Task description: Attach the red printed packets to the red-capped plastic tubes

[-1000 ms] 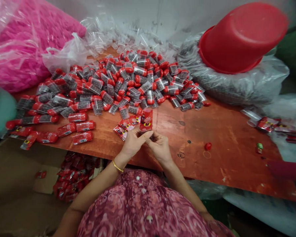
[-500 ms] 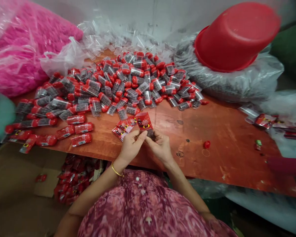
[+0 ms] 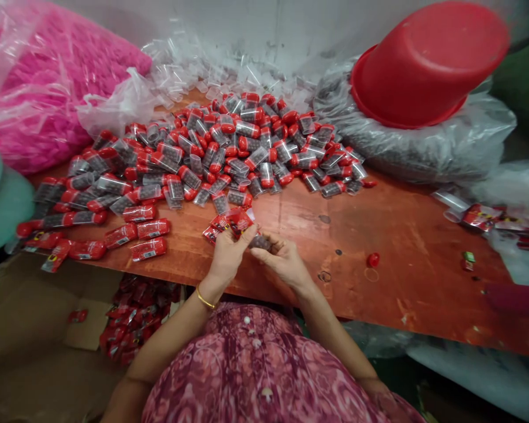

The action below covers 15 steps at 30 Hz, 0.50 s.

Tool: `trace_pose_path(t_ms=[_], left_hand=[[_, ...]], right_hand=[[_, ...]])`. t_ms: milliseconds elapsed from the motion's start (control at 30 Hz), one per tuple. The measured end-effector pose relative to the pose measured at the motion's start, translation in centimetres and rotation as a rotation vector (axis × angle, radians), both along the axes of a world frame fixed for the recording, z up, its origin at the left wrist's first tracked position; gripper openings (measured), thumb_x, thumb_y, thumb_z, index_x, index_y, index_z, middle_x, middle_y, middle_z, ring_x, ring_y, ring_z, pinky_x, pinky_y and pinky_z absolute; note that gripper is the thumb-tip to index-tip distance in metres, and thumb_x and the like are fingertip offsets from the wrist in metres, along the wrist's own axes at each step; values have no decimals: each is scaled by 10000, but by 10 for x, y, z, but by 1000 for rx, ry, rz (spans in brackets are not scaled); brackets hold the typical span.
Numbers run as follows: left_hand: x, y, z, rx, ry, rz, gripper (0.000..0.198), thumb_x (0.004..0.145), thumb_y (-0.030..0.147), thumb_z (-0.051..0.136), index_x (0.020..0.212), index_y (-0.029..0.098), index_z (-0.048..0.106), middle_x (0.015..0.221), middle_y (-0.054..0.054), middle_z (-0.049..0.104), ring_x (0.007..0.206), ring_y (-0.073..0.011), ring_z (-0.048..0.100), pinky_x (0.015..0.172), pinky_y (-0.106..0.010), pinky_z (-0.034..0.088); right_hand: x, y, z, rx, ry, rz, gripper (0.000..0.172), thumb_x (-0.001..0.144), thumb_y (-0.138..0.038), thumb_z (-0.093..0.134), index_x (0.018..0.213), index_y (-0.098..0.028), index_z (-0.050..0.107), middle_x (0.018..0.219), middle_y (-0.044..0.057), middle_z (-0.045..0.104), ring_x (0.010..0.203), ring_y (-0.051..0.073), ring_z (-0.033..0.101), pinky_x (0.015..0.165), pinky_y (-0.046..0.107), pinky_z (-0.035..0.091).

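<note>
My left hand (image 3: 228, 254), with a gold bangle at its wrist, is closed on a red printed wrapper (image 3: 241, 220). My right hand (image 3: 284, 261) pinches the near end of a small clear container with dark contents (image 3: 260, 241), which meets the wrapper between my fingertips. How far the container sits inside the wrapper is hidden by my fingers. More flat red wrappers (image 3: 212, 232) lie on the table just behind my left hand. Beyond both hands spreads a big heap of clear containers with red caps and dark contents (image 3: 247, 129).
Several red-wrapped containers (image 3: 149, 249) lie at left, above an open carton (image 3: 83, 329). A red tub (image 3: 432, 64) stands upside down on a plastic bag (image 3: 414, 155). A pink-filled bag (image 3: 62, 88) and a teal pot (image 3: 4, 200) are at left. A loose red cap (image 3: 372, 259) lies right.
My left hand has tilted and shifted left with the wrapper, which now sits lower over the loose wrappers. My right fingers have changed their grip at the container's near end.
</note>
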State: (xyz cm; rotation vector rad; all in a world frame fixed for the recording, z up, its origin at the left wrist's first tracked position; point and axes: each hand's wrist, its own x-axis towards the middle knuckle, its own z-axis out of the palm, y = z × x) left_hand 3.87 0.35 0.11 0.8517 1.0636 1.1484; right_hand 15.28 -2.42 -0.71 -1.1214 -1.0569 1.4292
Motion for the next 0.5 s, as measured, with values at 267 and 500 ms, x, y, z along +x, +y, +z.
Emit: trace_pose_path(t_ms=[267, 500], left_hand=[[13, -5, -9, -137, -119, 7, 439, 597, 541, 718, 713, 126, 637, 590, -5, 615, 492, -87, 507, 446, -202, 383], [4, -22, -10, -208, -249, -22, 406, 575, 500, 755, 637, 138, 582, 576, 31, 548, 565, -83, 495, 562, -214, 407]], right_hand=[[-5, -5, -2, -32, 18, -119, 345, 672, -521, 679, 738, -186, 628, 582, -36, 607, 392, 74, 501, 431, 216, 406], [-14, 3, -17, 160, -146, -251, 508, 546, -510, 773, 484, -205, 371, 440, -75, 438, 396, 65, 396, 416, 207, 353]])
